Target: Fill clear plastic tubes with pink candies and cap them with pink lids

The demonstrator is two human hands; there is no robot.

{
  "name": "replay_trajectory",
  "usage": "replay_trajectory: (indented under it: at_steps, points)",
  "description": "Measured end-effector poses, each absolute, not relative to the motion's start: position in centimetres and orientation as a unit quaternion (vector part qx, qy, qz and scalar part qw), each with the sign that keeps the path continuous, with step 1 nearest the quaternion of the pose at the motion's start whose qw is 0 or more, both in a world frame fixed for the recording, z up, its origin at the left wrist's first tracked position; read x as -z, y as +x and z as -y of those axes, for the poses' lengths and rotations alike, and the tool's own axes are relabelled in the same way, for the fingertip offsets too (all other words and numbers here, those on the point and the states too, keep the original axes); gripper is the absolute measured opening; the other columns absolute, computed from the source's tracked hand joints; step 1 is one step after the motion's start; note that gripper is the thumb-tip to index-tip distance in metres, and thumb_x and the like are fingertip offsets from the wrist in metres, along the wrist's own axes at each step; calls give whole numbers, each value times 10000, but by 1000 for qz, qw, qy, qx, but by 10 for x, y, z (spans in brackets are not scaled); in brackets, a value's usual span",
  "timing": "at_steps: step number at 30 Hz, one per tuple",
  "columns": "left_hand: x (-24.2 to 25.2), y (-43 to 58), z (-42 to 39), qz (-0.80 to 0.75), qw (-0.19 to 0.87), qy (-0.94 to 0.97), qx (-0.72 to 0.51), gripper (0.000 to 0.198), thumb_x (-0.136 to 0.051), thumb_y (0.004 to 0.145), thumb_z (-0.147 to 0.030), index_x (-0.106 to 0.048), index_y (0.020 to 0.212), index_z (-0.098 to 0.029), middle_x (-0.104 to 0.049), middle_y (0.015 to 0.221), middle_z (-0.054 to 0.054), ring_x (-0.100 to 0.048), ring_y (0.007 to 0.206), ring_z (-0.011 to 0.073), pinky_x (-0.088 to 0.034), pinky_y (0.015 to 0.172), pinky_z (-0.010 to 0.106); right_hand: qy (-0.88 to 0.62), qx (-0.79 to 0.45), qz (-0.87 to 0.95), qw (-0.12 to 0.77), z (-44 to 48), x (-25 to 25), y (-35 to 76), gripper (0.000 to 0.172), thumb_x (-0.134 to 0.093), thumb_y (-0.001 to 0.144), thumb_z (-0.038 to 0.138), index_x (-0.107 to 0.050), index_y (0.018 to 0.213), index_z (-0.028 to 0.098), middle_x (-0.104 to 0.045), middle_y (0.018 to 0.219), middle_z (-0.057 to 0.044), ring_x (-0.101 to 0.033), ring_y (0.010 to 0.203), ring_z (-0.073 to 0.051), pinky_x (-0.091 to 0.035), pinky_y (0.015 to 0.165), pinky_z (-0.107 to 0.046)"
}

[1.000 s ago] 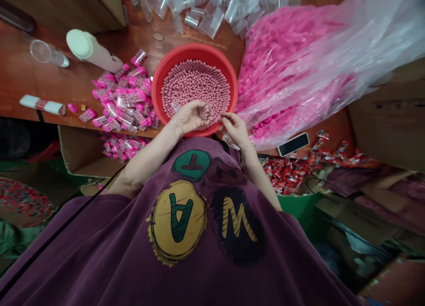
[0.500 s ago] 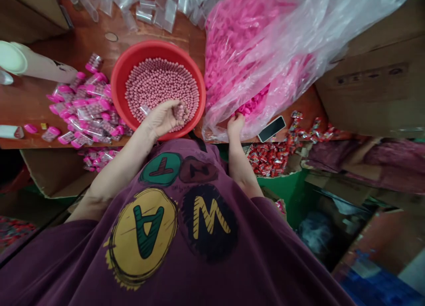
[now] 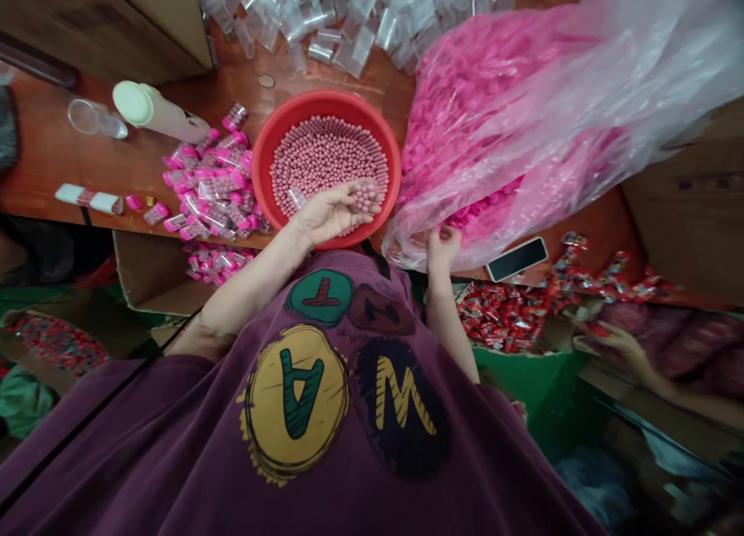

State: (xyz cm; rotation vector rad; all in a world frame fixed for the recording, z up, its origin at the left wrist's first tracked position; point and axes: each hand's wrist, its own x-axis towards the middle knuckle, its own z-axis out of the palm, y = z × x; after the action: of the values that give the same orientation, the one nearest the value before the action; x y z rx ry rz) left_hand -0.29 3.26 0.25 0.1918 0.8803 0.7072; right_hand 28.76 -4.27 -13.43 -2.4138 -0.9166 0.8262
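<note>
My left hand (image 3: 328,214) is over the near side of a red basin (image 3: 264,145) full of small pink balls (image 3: 331,152). Its fingers are closed around a small clear jar (image 3: 366,195) packed with the same balls; I see no cap on it. Another clear jar (image 3: 296,198) lies among the balls, left of this hand. My right hand (image 3: 443,251) is at the mouth of a clear plastic bag (image 3: 401,245) of bright pink caps (image 3: 485,203). Its fingers are curled together beside the caps, and whatever they hold is hidden.
Capped pink jars (image 3: 215,183) lie heaped left of the basin, near a pale bottle (image 3: 160,110). Clear empty jars (image 3: 349,25) cover the back. A phone (image 3: 517,259) and red-wrapped pieces (image 3: 503,315) are at right, with a co-worker's arm (image 3: 633,358) beyond.
The camera view has swung, so the scene sits farther right and lower. My right fingers have curled in at the bag's mouth. The left hand still holds the filled jar. A co-worker's hand shows more clearly.
</note>
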Motion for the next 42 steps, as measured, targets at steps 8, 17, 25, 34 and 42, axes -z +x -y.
replay_trajectory:
  at_steps: [8,17,25,34,42]
  points:
    - [1,4,-30,-405,853,115,-309,240,-625,969,-184,-727,1179,-129,-807,978,101,-799,803,170,-605,644,238,-738,-314,353,481,62,56,247,433,-676,961,631,-667,1166,250,-692,1051,-48,-689,845,-186,-641,831,-374]
    - [-4,-6,-19,-440,836,141,-298,145,-652,987,-149,-759,1085,-156,-816,986,65,-758,797,132,-529,653,219,-563,-416,563,439,-3,10,190,417,-677,1001,681,-768,1142,298,-752,1143,-51,-713,1100,-254,-612,1062,-497]
    - [5,-23,-11,-436,823,160,-327,84,-697,995,-189,-742,934,-152,-762,863,43,-678,695,106,-479,641,224,-503,-376,685,369,-5,7,176,210,-607,1085,433,-774,1119,312,-744,1144,-53,-713,1098,-248,-616,1041,-492]
    - [4,-35,-8,-439,813,110,-366,211,-629,957,-84,-798,1074,-132,-809,962,67,-710,795,120,-560,746,238,-552,-333,657,390,-13,12,163,242,-587,1094,443,-774,1160,305,-724,1179,-55,-700,1167,-257,-590,1119,-532]
    - [4,-29,-1,-437,786,140,-415,83,-802,962,-213,-765,983,-142,-734,871,8,-648,708,70,-481,654,170,-531,-425,621,390,-13,10,143,343,-693,1036,594,-805,1073,272,-762,1065,-49,-740,1048,-235,-601,980,-434]
